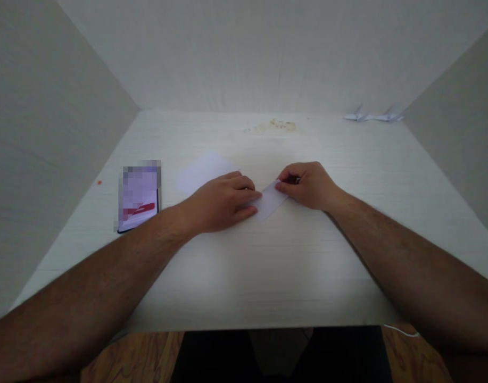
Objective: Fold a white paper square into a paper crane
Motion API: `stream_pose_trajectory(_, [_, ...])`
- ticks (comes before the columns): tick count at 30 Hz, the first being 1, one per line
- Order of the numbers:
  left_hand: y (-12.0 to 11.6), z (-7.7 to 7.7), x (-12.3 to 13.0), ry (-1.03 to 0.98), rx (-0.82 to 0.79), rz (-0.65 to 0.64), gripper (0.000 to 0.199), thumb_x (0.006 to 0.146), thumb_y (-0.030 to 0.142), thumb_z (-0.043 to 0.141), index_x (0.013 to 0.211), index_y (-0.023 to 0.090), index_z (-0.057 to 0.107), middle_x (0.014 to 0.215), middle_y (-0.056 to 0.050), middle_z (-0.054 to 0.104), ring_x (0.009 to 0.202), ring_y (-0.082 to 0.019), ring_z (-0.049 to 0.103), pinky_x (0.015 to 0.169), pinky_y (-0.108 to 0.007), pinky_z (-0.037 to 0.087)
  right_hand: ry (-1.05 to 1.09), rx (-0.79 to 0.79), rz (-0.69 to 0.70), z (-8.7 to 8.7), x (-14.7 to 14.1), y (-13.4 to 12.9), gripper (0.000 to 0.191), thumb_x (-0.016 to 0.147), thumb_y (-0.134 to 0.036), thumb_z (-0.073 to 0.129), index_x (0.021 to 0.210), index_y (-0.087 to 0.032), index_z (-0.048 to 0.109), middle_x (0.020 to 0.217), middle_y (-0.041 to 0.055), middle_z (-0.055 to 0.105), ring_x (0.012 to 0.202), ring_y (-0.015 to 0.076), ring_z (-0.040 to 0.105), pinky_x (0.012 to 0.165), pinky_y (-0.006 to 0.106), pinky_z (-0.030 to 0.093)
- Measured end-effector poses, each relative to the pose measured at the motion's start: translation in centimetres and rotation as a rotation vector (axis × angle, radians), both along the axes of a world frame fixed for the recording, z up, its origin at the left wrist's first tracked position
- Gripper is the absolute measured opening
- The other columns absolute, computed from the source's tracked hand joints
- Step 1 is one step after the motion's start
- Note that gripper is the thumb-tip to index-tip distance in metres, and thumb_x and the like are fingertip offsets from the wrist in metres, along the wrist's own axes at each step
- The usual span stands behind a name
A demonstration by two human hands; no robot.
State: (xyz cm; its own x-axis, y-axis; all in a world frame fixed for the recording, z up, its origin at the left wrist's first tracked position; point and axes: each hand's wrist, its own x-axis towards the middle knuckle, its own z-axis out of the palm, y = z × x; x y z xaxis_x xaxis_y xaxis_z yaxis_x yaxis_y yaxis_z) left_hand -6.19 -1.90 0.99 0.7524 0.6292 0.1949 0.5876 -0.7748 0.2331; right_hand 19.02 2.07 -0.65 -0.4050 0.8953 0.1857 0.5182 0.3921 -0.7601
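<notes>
A small piece of white paper, apparently folded into a narrow shape, lies at the middle of the table between my hands. My left hand holds its left end against the tabletop, thumb and forefinger on the paper and the other fingers curled. At the upper right end, my right hand pinches the paper's corner between thumb and fingertips. Behind my left hand lies another white sheet of paper, partly covered by that hand. What the left fingers do underneath is hidden.
A phone or tablet with a lit, blurred-out screen lies left of my left forearm. Folded white paper pieces stand at the back right corner. Walls enclose the white table at back and sides. A brownish stain marks its back.
</notes>
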Motion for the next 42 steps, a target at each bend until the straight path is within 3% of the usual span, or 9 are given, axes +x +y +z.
stream_pose_trajectory(13, [-0.2,0.1,-0.3,0.062,0.064,0.002,0.032,0.098,0.038,0.053,0.119,0.023,0.073,0.114,-0.006,0.072,0.103,-0.023,0.065,0.097,-0.038,0.051,-0.005,-0.036,0.005,0.3,-0.3,0.0,0.005,0.076,-0.02,0.075,0.071,-0.019,0.076,0.064,-0.0014,0.067,0.06,0.0121,0.056,0.06,0.027,0.041])
stream_pose_trajectory(27, [0.4,0.3,-0.4,-0.002,0.075,-0.057,0.031,0.101,0.029,0.049,0.117,0.021,0.074,0.111,-0.007,0.073,0.096,-0.021,0.066,0.086,-0.035,0.054,-0.013,0.021,0.051,0.0,0.0,0.2,0.009,0.075,-0.024,0.071,0.076,-0.018,0.076,0.066,-0.0013,0.067,0.061,0.0116,0.055,0.06,0.027,0.041])
stream_pose_trajectory(32, [0.2,0.3,-0.1,0.001,0.112,-0.049,0.03,0.099,0.027,0.05,0.114,0.019,0.074,0.108,-0.008,0.073,0.094,-0.021,0.066,0.086,-0.037,0.054,-0.052,0.179,0.118,0.3,0.2,-0.4,0.012,0.079,-0.024,0.066,0.079,-0.019,0.076,0.074,0.0003,0.068,0.065,0.0121,0.055,0.063,0.027,0.041])
stream_pose_trajectory(36, [0.1,0.2,0.1,0.017,0.125,-0.024,0.031,0.099,0.027,0.047,0.113,0.02,0.074,0.109,-0.007,0.073,0.097,-0.021,0.066,0.091,-0.039,0.053,-0.099,0.371,0.254,0.6,0.6,-1.1,0.016,0.083,-0.019,0.061,0.082,-0.019,0.077,0.083,0.0035,0.069,0.068,0.0129,0.056,0.063,0.028,0.041])
stream_pose_trajectory(42, [-0.3,0.6,0.6,0.043,0.136,-0.01,0.032,0.098,0.024,0.046,0.109,0.018,0.075,0.109,-0.007,0.073,0.098,-0.022,0.065,0.091,-0.039,0.052,-0.378,0.599,0.336,1.4,1.0,-2.7,0.023,0.09,-0.019,0.055,0.085,-0.022,0.077,0.091,0.0053,0.071,0.075,0.0152,0.058,0.061,0.028,0.038])
